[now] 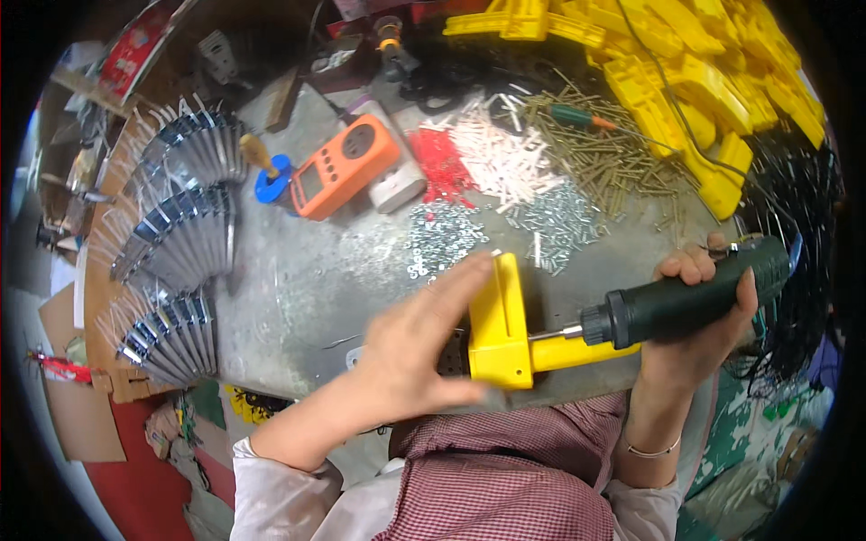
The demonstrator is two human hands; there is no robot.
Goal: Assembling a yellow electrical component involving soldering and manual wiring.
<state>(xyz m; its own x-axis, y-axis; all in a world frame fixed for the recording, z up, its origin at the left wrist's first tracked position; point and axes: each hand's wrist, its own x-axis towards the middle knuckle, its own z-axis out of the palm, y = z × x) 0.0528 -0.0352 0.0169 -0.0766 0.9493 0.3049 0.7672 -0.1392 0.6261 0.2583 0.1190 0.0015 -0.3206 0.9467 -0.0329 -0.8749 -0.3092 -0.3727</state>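
Note:
A yellow plastic housing (498,325) with a long handle-like arm lies near the front edge of the workbench. My left hand (406,347), slightly blurred, spans its left side, the fingers at the far end and the thumb at the near corner. My right hand (699,316) is wrapped round a dark green electric screwdriver (686,302), held nearly level. The screwdriver's metal bit (557,334) points left and meets the housing's right side. Part of the yellow arm runs beneath the screwdriver. Whether a screw sits at the bit's tip is hidden.
Piles of small silver screws (559,225), nuts (442,239), white tubes (505,149), red pieces (439,162) and long brass-coloured screws (622,167) lie beyond. An orange meter (347,167) stands left of them, fanned metal parts (185,225) further left. Yellow housings (713,90) heap at far right, beside black cables (794,216).

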